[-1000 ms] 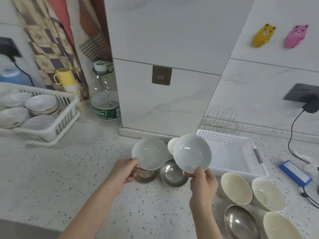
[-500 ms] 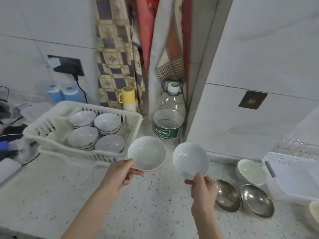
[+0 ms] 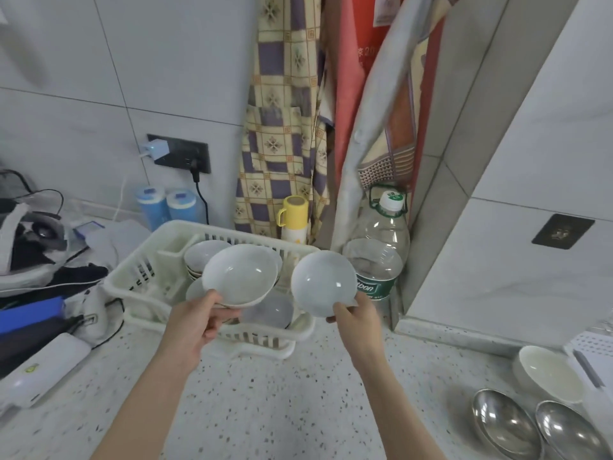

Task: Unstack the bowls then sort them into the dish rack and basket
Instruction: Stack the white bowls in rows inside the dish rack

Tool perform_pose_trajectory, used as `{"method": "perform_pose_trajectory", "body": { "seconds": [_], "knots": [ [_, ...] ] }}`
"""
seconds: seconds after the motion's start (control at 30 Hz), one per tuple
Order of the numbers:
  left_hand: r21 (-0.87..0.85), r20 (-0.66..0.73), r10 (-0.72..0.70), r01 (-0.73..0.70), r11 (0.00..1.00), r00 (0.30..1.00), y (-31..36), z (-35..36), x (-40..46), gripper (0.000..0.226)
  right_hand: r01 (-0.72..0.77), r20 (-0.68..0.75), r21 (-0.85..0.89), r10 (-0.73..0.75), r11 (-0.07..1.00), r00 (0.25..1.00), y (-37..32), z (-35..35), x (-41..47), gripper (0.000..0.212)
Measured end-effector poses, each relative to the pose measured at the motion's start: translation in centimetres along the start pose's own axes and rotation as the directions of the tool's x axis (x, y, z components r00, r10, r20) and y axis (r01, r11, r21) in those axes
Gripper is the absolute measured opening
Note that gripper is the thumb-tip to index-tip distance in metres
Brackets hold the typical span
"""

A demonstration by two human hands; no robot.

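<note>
Left hand [image 3: 195, 322] and right hand [image 3: 356, 322] each pinch a white bowl's rim, left bowl [image 3: 240, 275] above the dish rack [image 3: 132, 277].

You see a big clear water bottle [image 3: 381, 257] mid-right, w/ a yellow mug [image 3: 293, 212] to its left. Two blue tubs [image 3: 167, 207] sit upper left, under a black wall plug [image 3: 180, 153]. Checked cloth [image 3: 282, 127] hangs top mid.

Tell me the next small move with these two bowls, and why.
Probably lower the left hand and set its bowl into the dish rack. That bowl already hangs over the rack, where similar white bowls sit stacked, while the right hand holds its bowl beside the rack, not yet over it.
</note>
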State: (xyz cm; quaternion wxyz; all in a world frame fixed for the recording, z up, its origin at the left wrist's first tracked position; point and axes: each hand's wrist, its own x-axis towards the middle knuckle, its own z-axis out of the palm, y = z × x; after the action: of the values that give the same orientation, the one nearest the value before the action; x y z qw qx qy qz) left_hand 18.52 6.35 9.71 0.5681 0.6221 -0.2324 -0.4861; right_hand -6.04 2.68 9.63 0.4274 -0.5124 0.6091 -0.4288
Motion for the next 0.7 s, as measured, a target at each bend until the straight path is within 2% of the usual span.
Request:
{"method": "perform_pose_trajectory", "body": {
  "seconds": [0.1,0.27,0.53,0.7],
  "knots": [
    [-0.025,-0.021,0.013,-0.014,1.000,1.000,0.3,-0.7,0.7,0.016,-0.023,0.058,-0.054,0.026,0.998,0.998,-0.7,2.3,1.1,0.044],
    [-0.071,-0.054,0.001,-0.005,0.997,0.999,-0.1,-1.3,1.7,0.016,-0.164,0.143,-0.017,0.165,0.986,0.976,-0.5,5.4,2.6,0.034],
    [-0.097,-0.036,0.004,-0.007,0.995,0.999,-1.5,-1.5,4.4,0.016,-0.109,0.127,-0.180,0.133,0.978,0.983,1.1,8.2,3.4,0.049],
    [-0.069,-0.010,-0.012,0.011,0.998,1.000,-2.3,-1.5,5.9,0.017,-0.084,0.096,-0.325,0.121,0.942,0.988,1.6,8.9,3.5,0.047]
  ]
}}
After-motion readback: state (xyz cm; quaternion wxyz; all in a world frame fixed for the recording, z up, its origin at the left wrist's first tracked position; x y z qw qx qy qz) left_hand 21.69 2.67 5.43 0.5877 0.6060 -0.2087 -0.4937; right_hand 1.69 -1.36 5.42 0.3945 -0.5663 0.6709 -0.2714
